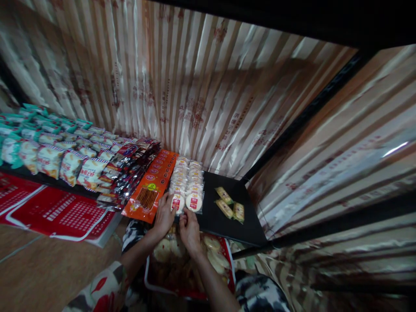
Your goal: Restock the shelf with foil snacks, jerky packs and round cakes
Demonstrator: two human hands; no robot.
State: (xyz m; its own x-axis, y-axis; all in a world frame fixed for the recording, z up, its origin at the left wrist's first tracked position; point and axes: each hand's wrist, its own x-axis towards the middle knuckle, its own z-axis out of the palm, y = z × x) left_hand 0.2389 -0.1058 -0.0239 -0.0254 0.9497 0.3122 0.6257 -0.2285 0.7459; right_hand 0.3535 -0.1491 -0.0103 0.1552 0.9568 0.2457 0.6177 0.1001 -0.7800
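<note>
Two columns of clear-wrapped round white rice crackers [194,202] with red labels stand on a black shelf. My left hand [165,215] is at the left front rice cracker packet [177,203], its bent fingers against the packet's left edge. Close beside it, my right hand [190,227] has its fingers drawn together at the lower edge of the front packets, between the columns. Below my forearms, a red box with a pale rim [232,264] holds more wrapped rice crackers [218,261]. An orange snack bag [150,190] lies just left of the columns.
Three small yellow packets [224,209] lie on the black shelf [209,221] to the right. Dark shiny packets [125,173] and rows of white snack bags [92,172] fill the left. Red boxes [74,212] stand lower left. A black post [292,123] rises at right.
</note>
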